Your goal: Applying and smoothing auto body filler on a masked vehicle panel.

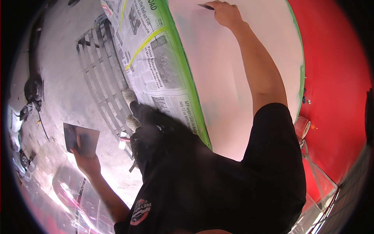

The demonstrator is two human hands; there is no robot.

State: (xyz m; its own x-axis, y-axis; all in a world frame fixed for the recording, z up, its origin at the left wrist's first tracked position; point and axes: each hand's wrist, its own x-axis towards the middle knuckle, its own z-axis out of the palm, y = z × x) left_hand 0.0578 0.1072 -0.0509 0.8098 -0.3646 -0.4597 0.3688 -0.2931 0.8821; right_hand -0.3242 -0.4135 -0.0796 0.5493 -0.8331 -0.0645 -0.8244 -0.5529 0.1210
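My left hand (pixel 85 162) grips a dark, square, thin plate (pixel 80 136) at the lower left, held out over the floor. My right hand (pixel 226 13) is closed on a thin dark flat scraper (pixel 204 6) near the top of a pale pinkish panel (pixel 214 85), its blade at or close to the surface; whether it touches is not clear. Green masking tape (pixel 185 72) lines the panel's left edge, beside newspaper sheets (pixel 159 62) crossed by yellow tape.
My shoes (pixel 128 95) are by a metal slatted rack (pixel 97 74) on the grey floor (pixel 62 70). A red painted surface (pixel 335 97) curves along the right, with a tape roll (pixel 302 126) at the panel's edge. Clear plastic sheeting (pixel 66 187) lies lower left; dark objects line the far left.
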